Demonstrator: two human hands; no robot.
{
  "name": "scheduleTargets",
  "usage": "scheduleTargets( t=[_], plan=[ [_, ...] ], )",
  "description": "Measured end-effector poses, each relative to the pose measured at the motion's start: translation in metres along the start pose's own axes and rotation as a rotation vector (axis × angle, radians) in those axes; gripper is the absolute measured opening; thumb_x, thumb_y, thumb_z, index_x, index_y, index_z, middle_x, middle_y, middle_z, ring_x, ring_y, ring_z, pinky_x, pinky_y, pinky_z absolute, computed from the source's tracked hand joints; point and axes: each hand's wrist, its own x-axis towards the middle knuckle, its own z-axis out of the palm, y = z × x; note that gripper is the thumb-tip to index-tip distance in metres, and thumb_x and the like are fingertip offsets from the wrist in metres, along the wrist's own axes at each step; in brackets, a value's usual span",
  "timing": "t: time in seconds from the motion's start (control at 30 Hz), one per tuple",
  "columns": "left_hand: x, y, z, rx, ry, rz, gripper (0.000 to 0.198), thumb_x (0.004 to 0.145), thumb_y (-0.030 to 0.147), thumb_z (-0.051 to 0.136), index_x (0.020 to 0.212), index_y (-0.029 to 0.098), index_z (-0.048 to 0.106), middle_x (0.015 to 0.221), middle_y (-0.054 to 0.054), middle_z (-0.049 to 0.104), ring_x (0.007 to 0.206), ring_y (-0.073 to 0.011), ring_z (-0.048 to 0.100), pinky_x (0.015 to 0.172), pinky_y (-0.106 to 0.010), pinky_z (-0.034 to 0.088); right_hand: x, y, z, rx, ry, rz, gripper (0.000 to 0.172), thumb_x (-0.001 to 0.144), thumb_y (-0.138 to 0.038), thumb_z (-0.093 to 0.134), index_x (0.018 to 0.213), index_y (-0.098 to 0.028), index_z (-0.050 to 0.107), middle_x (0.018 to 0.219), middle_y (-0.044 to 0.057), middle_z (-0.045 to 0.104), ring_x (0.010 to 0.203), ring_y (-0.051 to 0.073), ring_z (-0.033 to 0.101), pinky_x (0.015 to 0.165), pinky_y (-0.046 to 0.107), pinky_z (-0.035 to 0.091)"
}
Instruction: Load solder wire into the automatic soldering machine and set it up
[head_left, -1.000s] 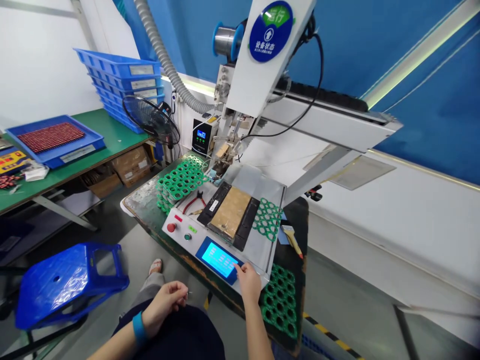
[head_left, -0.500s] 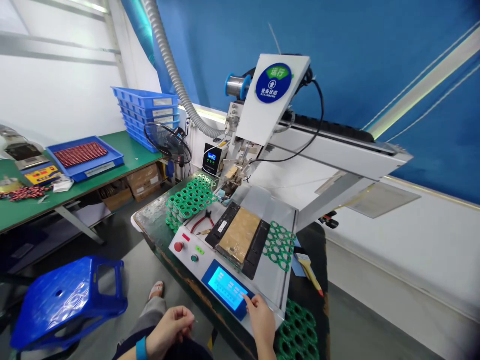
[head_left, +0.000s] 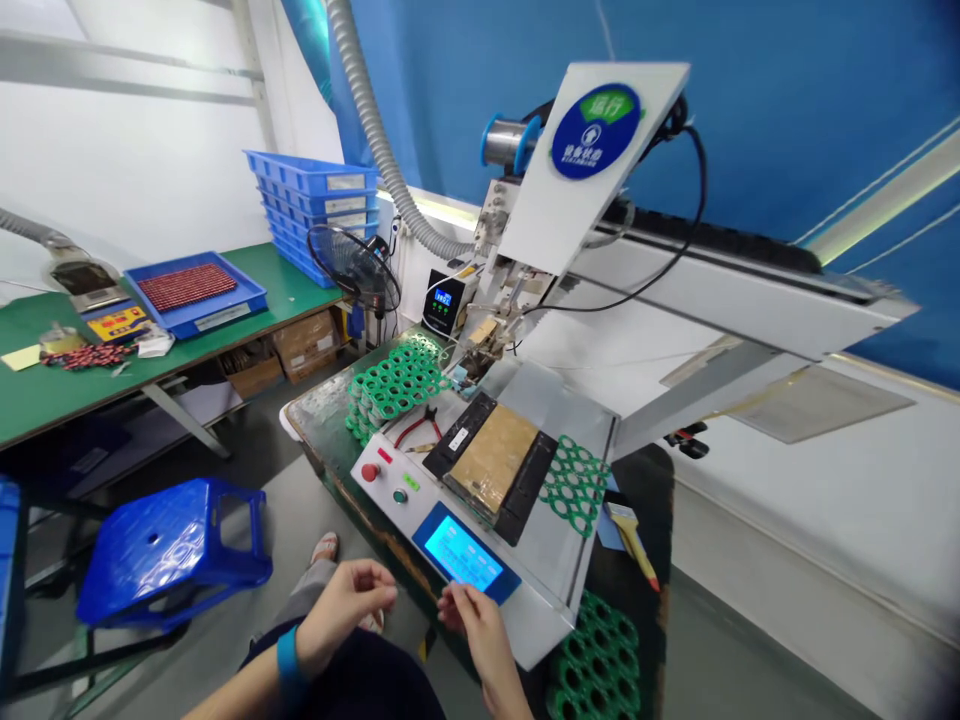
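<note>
My left hand [head_left: 351, 603] hangs in front of the machine with its fingers curled and thumb against them. If anything small is pinched there, I cannot make it out. A blue band [head_left: 289, 657] circles that wrist. Close to the lower edge of the lit touchscreen [head_left: 463, 556], my right hand [head_left: 480, 630] has its fingers bent together, with no object visible in them. Behind the screen, a tan board [head_left: 493, 458] lies in a black fixture [head_left: 523, 490] on the soldering machine [head_left: 559, 590]. A green honeycomb-like plastic holder [head_left: 574, 485] rests right of the fixture.
Stacked green holders [head_left: 397, 385] and red-handled pliers [head_left: 417, 430] are at the machine's left. A brush [head_left: 634, 540] and more holders [head_left: 598, 660] lie right. A blue stool [head_left: 165, 545], fan [head_left: 354, 268] and side table [head_left: 281, 295] with blue trays [head_left: 315, 205] stand left.
My right hand has come off the touchscreen, moving left and toward me, nearer my left hand. The camera view has shifted, so the machine appears farther right.
</note>
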Motion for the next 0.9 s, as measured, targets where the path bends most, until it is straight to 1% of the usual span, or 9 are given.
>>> scheduleTargets(
  t=[0.1,0.2,0.3,0.4,0.47,0.53,0.63,0.73,0.9],
  plan=[
    [-0.012,0.029,0.007,0.059,0.001,0.095,0.042,0.051,0.045,0.080,0.070,0.012,0.061,0.060,0.000,0.061,0.056,-0.0095,0.054,0.055,-0.020,0.041,-0.020,-0.039,0.022,0.245,-0.129,-0.028,0.052,0.076,-0.063,0.051,0.091,-0.014,0.062,0.082,0.008,0.066,0.070,0.017,0.062,0.067,0.029,0.050],
    [-0.023,0.056,0.010,0.180,-0.012,0.175,0.034,0.063,0.042,0.073,0.075,0.012,0.064,0.066,-0.002,0.063,0.060,-0.0115,0.056,0.057,-0.021,0.044,-0.030,-0.074,0.029,0.406,-0.219,-0.031,0.041,0.082,-0.054,0.051,0.095,-0.016,0.061,0.083,0.006,0.065,0.070,0.015,0.061,0.068,0.028,0.049],
    [-0.030,0.075,0.009,0.400,-0.010,0.209,0.027,0.074,0.039,0.064,0.080,0.013,0.067,0.071,-0.004,0.066,0.064,-0.0141,0.059,0.058,-0.022,0.046,-0.030,-0.092,0.033,0.442,-0.279,-0.019,0.033,0.080,-0.047,0.058,0.091,-0.016,0.062,0.079,0.004,0.064,0.071,0.014,0.060,0.068,0.026,0.048],
    [-0.029,0.088,0.007,0.576,-0.013,0.251,0.024,0.078,0.035,0.059,0.081,0.013,0.069,0.074,-0.005,0.069,0.064,-0.0143,0.061,0.058,-0.021,0.046,-0.021,-0.098,0.037,0.413,-0.298,-0.025,0.028,0.076,-0.042,0.064,0.082,-0.015,0.063,0.071,0.002,0.063,0.067,0.012,0.058,0.067,0.024,0.046],
    [-0.023,0.095,0.005,0.635,0.003,0.288,0.022,0.079,0.033,0.058,0.081,0.014,0.069,0.073,-0.004,0.069,0.064,-0.0138,0.061,0.060,-0.021,0.047,-0.014,-0.101,0.040,0.410,-0.303,-0.022,0.027,0.076,-0.041,0.065,0.077,-0.014,0.064,0.067,0.001,0.062,0.064,0.011,0.057,0.065,0.023,0.045],
    [-0.014,0.101,0.003,0.667,0.009,0.320,0.019,0.079,0.030,0.059,0.081,0.014,0.069,0.073,-0.003,0.069,0.066,-0.0138,0.061,0.064,-0.021,0.047,-0.006,-0.105,0.043,0.431,-0.298,0.001,0.027,0.073,-0.041,0.067,0.077,-0.014,0.064,0.066,0.001,0.062,0.063,0.011,0.057,0.063,0.022,0.045],
    [0.003,0.110,-0.001,0.682,-0.026,0.362,0.014,0.080,0.025,0.058,0.081,0.015,0.068,0.075,-0.003,0.070,0.070,-0.0130,0.062,0.067,-0.019,0.047,0.008,-0.114,0.046,0.412,-0.271,0.021,0.026,0.070,-0.039,0.070,0.076,-0.014,0.064,0.065,0.001,0.063,0.062,0.011,0.057,0.063,0.022,0.045],
    [0.020,0.119,-0.006,0.718,-0.050,0.435,0.014,0.082,0.020,0.054,0.083,0.016,0.067,0.074,-0.002,0.070,0.068,-0.0111,0.062,0.065,-0.017,0.046,0.024,-0.126,0.051,0.353,-0.216,-0.005,0.026,0.073,-0.039,0.066,0.070,-0.014,0.063,0.060,0.001,0.061,0.059,0.011,0.055,0.061,0.022,0.044],
    [0.050,0.134,-0.010,0.807,-0.026,0.584,0.015,0.085,0.019,0.051,0.084,0.016,0.066,0.072,-0.003,0.070,0.064,-0.0102,0.064,0.062,-0.015,0.045,0.048,-0.151,0.056,0.238,-0.098,-0.040,0.030,0.076,-0.043,0.060,0.070,-0.014,0.063,0.060,0.002,0.059,0.055,0.011,0.053,0.053,0.021,0.043]
  ],
)
